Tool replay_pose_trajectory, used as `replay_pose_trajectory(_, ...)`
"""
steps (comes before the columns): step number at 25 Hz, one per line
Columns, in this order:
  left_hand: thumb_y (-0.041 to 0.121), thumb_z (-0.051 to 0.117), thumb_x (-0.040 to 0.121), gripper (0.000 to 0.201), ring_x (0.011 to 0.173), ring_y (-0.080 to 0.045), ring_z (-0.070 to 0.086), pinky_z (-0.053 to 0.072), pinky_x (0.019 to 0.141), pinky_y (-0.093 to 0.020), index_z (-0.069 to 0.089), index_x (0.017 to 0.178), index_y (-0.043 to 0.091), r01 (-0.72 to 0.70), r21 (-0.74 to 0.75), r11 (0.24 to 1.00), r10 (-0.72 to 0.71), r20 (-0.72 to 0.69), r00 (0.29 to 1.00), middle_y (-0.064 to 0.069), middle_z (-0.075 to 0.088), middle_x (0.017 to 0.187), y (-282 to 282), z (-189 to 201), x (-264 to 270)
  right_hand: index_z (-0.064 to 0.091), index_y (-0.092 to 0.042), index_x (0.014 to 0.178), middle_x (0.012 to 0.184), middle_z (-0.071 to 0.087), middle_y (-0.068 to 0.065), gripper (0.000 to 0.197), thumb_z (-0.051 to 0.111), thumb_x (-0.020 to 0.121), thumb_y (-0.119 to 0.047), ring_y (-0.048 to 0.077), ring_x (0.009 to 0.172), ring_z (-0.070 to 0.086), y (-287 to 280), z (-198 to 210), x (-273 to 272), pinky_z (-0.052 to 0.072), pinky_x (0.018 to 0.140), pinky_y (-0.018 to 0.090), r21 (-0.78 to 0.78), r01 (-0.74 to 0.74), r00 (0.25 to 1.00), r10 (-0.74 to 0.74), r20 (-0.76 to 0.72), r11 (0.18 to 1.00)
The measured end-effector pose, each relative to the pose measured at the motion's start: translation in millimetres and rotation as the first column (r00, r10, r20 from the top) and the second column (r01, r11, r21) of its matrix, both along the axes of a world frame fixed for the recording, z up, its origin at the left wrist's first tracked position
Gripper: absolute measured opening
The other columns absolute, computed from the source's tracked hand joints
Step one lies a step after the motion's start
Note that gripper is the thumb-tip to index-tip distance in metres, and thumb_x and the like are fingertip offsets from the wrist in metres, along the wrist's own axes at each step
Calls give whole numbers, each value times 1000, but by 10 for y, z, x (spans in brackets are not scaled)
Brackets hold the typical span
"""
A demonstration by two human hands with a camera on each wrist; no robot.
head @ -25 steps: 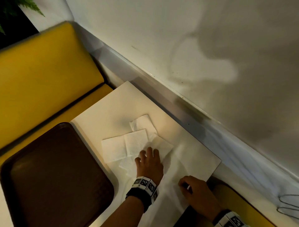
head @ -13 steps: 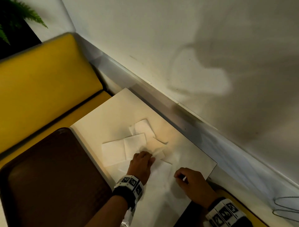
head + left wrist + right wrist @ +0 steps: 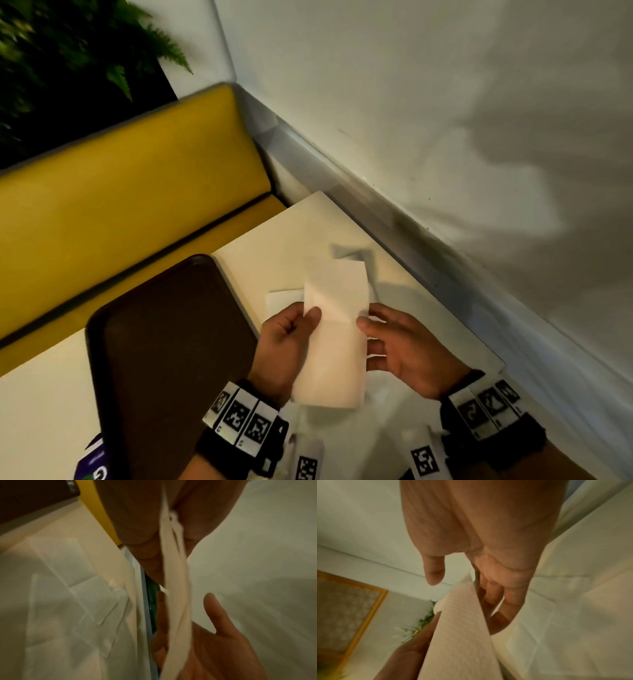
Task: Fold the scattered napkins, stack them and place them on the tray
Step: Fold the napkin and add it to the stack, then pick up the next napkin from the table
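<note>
A long white napkin (image 3: 334,329) hangs lifted above the white table (image 3: 291,240), half folded along its length. My left hand (image 3: 310,317) pinches its left edge between thumb and fingers; the left wrist view shows the napkin (image 3: 173,574) edge-on in that pinch. My right hand (image 3: 368,329) is at the right edge, its fingers (image 3: 489,601) straight behind the napkin (image 3: 462,628) and its thumb apart from it. More napkins (image 3: 284,301) lie flat on the table underneath, partly hidden. The dark brown tray (image 3: 154,342) sits to the left with nothing on it.
A yellow bench (image 3: 120,205) runs behind the table and tray. The grey wall (image 3: 445,137) and its ledge border the table on the right. A green plant (image 3: 68,44) is at the top left. A purple object (image 3: 92,467) lies at the bottom left.
My left hand was down on the napkins on the table and my right hand rested near the table's edge. Both hands have since risen, with one napkin lifted between them.
</note>
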State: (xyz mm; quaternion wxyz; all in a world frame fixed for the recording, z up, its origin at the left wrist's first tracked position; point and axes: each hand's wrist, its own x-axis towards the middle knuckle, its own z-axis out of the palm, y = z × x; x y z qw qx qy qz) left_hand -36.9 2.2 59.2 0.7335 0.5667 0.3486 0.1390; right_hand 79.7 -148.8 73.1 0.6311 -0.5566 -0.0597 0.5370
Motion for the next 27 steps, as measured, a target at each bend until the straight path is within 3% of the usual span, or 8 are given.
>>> replay_pose_trajectory(4,44,71,81,61,71,-31,51,47,61,-61,50,85,-12,-3,96,995,0,27,1000,-37,52,78,35,-46,-363,65,-6,100,103,69,20,13,59,90,-10,36,94,68,75,85,-241,57,82,51,-68,17,974,-1,225,998)
replay_pose_trajectory(7,46,70,77,66,70,-30,54,48,67,-66,48,86,-15,55,220,974,-57,0,998,-37,52,79,46,60,-535,63,-7,96,98,71,16,11,60,89,-14,32,90,70,101,107,-396,59,78,50,-85,39,962,-14,272,996)
replay_pose_trajectory(13,14,67,87,8,64,-23,59,53,63,-44,68,85,6,95,399,912,-104,3,995,-20,61,72,90,293,-704,70,-14,87,89,74,9,12,63,86,-5,28,86,71,92,161,-566,59,68,54,-1,114,858,-98,504,994)
replay_pose_trajectory(17,2,55,94,16,63,-30,51,42,59,-34,68,101,5,62,50,997,-68,127,990,-16,63,78,84,389,-782,75,-15,79,77,74,3,30,60,84,11,22,75,71,-45,212,-539,61,63,31,98,54,774,-103,625,994)
replay_pose_trajectory(20,30,37,101,41,58,-24,59,51,56,-32,62,108,-1,31,-444,896,-15,38,999,-13,63,72,39,412,-693,74,-24,72,84,72,-7,47,55,84,18,14,82,69,-140,75,-462,58,65,23,134,-16,698,-85,711,991)
replay_pose_trajectory(22,48,37,98,56,72,-30,67,57,69,-43,67,103,0,62,-505,861,-92,-35,995,-17,71,84,-25,391,-616,73,-31,72,87,71,-11,43,58,86,6,13,84,68,-167,-18,-438,56,67,22,138,-13,636,-98,765,990)
replay_pose_trajectory(24,41,50,96,46,83,-33,67,56,79,-45,70,98,0,81,-387,919,-118,-73,990,-21,72,95,-113,342,-550,73,-30,74,88,70,-15,24,59,84,-15,10,85,68,-187,-74,-441,55,67,18,144,6,625,-116,772,989)
replay_pose_trajectory(27,17,60,92,20,66,-21,60,48,56,-27,70,82,3,108,-11,994,-108,-48,993,-14,67,75,-151,214,-493,72,-28,78,95,70,-15,22,57,81,-12,7,91,67,-260,-63,-387,56,70,18,78,-27,632,-43,774,997)
